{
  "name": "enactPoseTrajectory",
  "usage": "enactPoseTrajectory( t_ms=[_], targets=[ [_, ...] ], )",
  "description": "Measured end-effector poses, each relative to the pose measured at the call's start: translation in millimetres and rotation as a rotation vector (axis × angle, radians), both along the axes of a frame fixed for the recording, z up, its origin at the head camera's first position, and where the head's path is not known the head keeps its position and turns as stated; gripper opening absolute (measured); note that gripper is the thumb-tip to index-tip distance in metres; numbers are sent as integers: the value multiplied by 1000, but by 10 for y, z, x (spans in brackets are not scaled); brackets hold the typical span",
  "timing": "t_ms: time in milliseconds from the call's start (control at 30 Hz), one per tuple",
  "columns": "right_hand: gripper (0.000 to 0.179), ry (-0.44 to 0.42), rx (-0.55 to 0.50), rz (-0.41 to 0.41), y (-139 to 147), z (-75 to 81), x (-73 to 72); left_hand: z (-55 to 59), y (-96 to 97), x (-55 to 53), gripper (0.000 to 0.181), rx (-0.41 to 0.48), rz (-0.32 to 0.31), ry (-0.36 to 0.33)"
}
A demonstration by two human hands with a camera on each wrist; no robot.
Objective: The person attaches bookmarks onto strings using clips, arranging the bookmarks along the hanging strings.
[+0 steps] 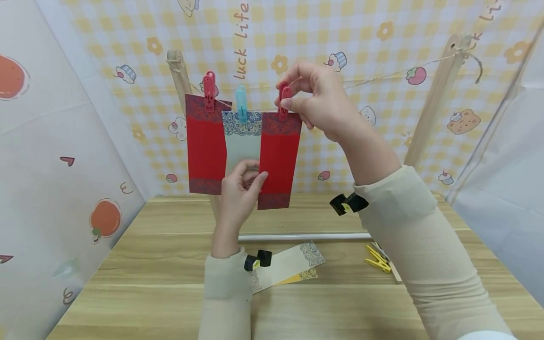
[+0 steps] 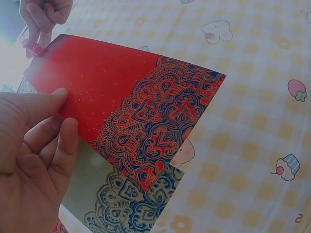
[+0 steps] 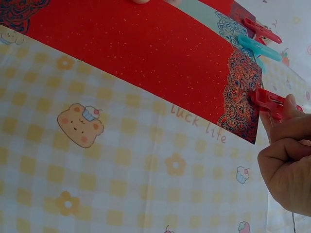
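Note:
My right hand [image 1: 320,101] pinches a red clothespin [image 1: 284,101] at the top edge of a red patterned card [image 1: 279,160], at the level of the twine [image 1: 391,74]. Lower down, my left hand [image 1: 240,193] holds that card by its left edge between thumb and fingers. To its left a pale card [image 1: 240,146] hangs from a light blue clothespin [image 1: 241,104], partly behind the left hand. Farthest left, another red card [image 1: 206,151] hangs from a second red clothespin [image 1: 209,89]. The right wrist view shows the pinched clothespin [image 3: 269,103] over the card's patterned end.
Wooden posts [image 1: 433,99] hold the twine at both sides. On the wooden table [image 1: 161,264] lie a white card [image 1: 289,262] over a yellow one [image 1: 293,278], and a yellow clothespin [image 1: 377,259] near the right forearm. A white rod [image 1: 306,236] crosses behind them.

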State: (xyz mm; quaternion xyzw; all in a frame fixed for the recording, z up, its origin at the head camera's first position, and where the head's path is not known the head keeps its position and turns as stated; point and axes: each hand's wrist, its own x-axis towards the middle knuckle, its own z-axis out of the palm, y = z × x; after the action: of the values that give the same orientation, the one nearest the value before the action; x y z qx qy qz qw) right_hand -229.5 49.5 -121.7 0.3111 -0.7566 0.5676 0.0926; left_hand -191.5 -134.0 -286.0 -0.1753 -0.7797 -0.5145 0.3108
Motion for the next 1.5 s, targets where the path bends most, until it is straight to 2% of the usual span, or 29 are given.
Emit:
enactPoseTrajectory(
  t_ms=[400,667,933,1133,1367,1500],
  targets=[
    [15,-44,16,28,29,-45,-27,3,32,-17,23,5,-16,5],
    [31,-80,89,17,57,-63,-41,12,53,-33,21,-24,-42,6],
    [42,-104,137,13,84,-63,-13,-23,34,-10,20,-36,-38,-83],
    [44,-120,118,-6,156,-82,38,-119,-36,32,16,-45,-43,-135],
    [42,-74,9,28,294,-182,91,-255,-130,83,14,-97,-62,-229],
    [36,-24,-82,67,366,-238,128,-288,-157,154,13,-136,-57,-269]
  ],
)
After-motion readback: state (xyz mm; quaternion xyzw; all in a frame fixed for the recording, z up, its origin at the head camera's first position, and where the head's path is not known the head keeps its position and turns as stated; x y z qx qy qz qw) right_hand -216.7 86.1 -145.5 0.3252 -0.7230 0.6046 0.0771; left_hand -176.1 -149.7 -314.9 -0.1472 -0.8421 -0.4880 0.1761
